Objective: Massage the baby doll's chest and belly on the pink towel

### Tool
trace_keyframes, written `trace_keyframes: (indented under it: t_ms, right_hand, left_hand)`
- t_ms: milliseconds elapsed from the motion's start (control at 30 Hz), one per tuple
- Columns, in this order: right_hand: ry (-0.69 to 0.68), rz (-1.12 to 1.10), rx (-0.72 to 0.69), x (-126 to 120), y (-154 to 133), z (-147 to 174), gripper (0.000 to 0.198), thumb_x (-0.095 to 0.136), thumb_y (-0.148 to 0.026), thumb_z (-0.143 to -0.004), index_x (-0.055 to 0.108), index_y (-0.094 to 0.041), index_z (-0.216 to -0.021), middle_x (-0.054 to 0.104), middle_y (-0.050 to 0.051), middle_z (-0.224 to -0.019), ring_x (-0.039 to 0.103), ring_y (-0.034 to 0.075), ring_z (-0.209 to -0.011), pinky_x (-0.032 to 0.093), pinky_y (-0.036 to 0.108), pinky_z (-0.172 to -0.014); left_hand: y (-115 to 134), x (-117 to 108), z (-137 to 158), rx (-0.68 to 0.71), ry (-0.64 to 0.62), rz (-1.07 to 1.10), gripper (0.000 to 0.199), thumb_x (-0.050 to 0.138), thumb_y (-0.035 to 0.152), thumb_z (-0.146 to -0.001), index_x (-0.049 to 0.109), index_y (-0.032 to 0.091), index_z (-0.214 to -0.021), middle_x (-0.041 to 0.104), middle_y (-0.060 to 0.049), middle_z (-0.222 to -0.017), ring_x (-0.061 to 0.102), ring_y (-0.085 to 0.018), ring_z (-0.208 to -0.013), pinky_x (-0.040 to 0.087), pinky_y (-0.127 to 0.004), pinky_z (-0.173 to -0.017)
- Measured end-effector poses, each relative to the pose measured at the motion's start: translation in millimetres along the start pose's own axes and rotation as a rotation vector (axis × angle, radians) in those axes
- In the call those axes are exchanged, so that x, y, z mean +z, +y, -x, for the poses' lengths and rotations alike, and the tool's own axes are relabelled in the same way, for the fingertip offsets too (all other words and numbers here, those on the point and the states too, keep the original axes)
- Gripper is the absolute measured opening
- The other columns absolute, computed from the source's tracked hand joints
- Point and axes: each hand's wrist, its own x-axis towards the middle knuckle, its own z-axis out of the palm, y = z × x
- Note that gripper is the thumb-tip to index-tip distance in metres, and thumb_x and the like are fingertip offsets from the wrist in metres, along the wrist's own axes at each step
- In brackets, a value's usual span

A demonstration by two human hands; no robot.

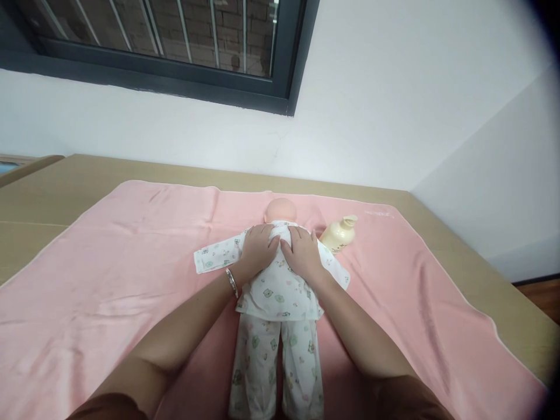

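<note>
White wall [359,128] at the rear, head view; dark-framed window [175,35] set in it, upper left, with pale vertical bars and brickwork visible through the glass. Wooden table [459,262] runs up to the wall. Pink cloth [131,280] covers most of its top, lightly creased, a pale line along its edge. Doll [280,294] lies stretched out on the cloth at centre, bald head [280,209] toward the wall, legs toward the wearer. Clothing: white shirt and matching trousers [258,350], small print in green and pink. Doll's arms are spread to both sides, sleeves lying on the cloth. Left hand [258,251] rests palm down on the doll's upper torso, left of the midline, fingers extended and grasping nothing; silvery bracelet [231,283] at that wrist. Right hand [303,254] mirrors it on the other side, likewise flat and unclenched. Thumbs point inward, tips near each other. Pressure cannot be judged. Cream bottle [339,235] sits just beyond the doll's right-hand sleeve; it appears tilted, but whether it stands or lies cannot be told.
</note>
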Motion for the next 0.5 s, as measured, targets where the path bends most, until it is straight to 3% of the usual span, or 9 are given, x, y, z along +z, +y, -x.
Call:
trace_keyframes:
  t_ms: [500]
  right_hand:
    - [-0.03, 0.013, 0.006, -1.9, -0.8, 0.3, 0.043, 0.038, -0.04, -0.099, 0.047, -0.016, -0.133, 0.056, 0.014, -0.132, 0.047, 0.029, -0.124, 0.022, 0.053, -0.11]
  left_hand:
    - [-2.1, 3.3, 1.4, 0.004, 0.022, 0.012, 0.023, 0.048, 0.027, -0.09, 0.06, 0.019, -0.108, 0.068, -0.008, -0.108, 0.059, -0.026, -0.101, 0.045, -0.042, -0.093]
